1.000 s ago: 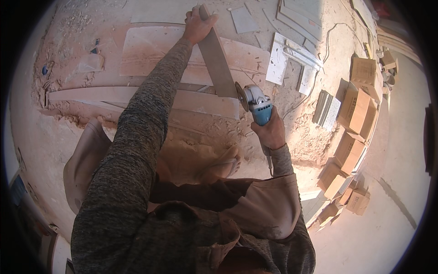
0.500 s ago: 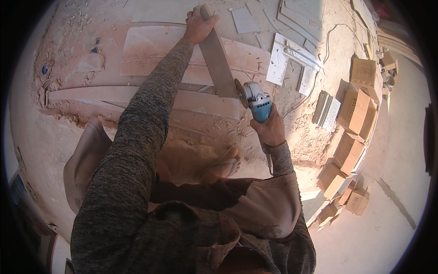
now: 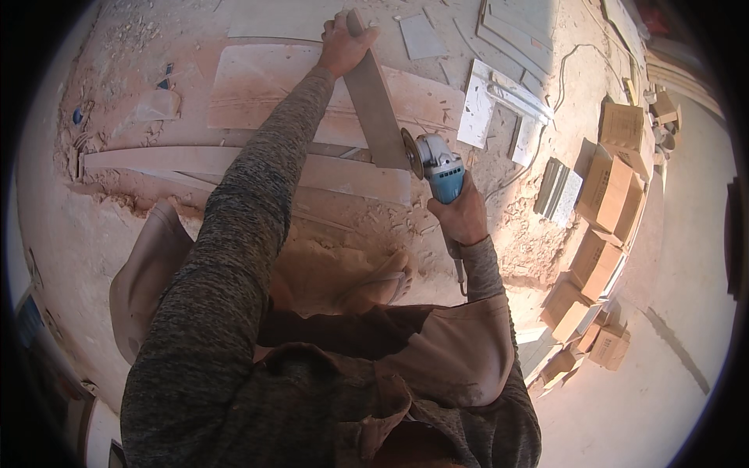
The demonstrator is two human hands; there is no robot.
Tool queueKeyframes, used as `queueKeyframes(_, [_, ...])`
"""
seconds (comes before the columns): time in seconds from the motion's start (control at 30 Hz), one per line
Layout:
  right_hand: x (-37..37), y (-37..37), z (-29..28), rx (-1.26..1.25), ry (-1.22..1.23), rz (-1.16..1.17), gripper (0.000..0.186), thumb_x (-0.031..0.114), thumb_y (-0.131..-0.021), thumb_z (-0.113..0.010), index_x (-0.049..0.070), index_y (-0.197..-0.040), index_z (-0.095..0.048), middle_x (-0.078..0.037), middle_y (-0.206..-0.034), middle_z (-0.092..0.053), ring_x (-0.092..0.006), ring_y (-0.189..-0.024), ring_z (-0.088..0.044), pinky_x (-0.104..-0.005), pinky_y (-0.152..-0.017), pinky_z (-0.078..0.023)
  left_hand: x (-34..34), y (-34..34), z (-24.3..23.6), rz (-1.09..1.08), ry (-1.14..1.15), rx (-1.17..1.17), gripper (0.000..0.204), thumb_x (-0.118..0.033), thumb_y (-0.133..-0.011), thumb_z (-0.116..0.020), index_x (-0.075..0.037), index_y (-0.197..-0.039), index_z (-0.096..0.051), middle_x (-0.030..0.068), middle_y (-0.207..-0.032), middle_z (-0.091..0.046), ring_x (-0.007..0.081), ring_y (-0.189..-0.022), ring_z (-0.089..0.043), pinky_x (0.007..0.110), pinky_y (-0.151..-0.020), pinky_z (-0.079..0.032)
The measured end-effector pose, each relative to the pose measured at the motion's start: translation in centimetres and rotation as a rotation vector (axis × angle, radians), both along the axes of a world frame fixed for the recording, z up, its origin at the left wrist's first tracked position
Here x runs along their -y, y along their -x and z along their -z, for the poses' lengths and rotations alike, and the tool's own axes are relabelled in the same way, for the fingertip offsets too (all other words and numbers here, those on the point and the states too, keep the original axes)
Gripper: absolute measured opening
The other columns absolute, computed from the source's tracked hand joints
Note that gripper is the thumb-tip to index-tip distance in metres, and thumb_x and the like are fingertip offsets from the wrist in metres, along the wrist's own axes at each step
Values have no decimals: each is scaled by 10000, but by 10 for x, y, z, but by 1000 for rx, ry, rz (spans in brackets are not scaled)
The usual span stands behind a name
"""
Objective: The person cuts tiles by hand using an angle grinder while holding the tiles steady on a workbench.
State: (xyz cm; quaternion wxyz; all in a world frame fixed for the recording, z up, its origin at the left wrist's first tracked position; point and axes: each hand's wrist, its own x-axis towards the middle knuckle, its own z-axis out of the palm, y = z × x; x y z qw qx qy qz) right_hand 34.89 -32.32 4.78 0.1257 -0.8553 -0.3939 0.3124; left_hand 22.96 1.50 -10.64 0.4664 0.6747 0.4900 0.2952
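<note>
A long, narrow brown-grey strip (image 3: 374, 117), like tile or stone, lies slanted across dusty pale boards (image 3: 417, 93) on the ground. My left hand (image 3: 346, 45) grips its far end, fingers curled over the edge. My right hand (image 3: 466, 214) is wrapped round a teal and silver angle grinder (image 3: 446, 182), its cord hanging below. The grinder's disc (image 3: 411, 152) is at the near end of the strip; whether it touches is unclear. My bare foot in a sandal (image 3: 382, 285) is below the boards.
Several cardboard boxes (image 3: 605, 200) run down the right side. White offcuts (image 3: 477, 105) and a stack of grey-white pieces (image 3: 552, 191) lie right of the grinder, beside a cord (image 3: 560, 78). Thin slabs (image 3: 515, 35) lie at the back, rubble (image 3: 117, 47) at the far left.
My left hand and the strip's far end have shifted slightly to the right. The grinder and my right hand have moved slightly up in the picture.
</note>
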Motion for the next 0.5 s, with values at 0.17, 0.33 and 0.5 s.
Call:
queueKeyframes(0.17, [-4, 1, -1, 19, 15, -9, 596, 265, -704, -796, -20, -1155, -532, -287, -924, -711, -471, -869, -707, -522, -774, -565, -2, 1, 4, 1, -16, -10, 982, -571, -836, -737, -37, -1550, -326, 296, -1450, -388, 511, -1343, -425, 567, -1105, -438])
queueKeyframes(0.33, [-7, 1, 0, 13, 25, 0, 596, 255, -699, -793, -22, -1157, -531, -287, -924, -710, -474, -870, -707, -523, -774, -563, -1, 0, 2, 13, 1, -4, 993, -572, -841, -734, -28, -1558, -313, 298, -1457, -383, 515, -1352, -417, 574, -1112, -429])
queueKeyframes(0.5, [-12, 1, -1, 22, 20, -4, 599, 247, -691, -796, -29, -1150, -528, -289, -918, -708, -476, -865, -706, -523, -765, -565, -1, 0, 2, 9, -13, -17, 991, -572, -837, -741, -28, -1551, -320, 300, -1457, -380, 518, -1349, -417, 573, -1112, -430])
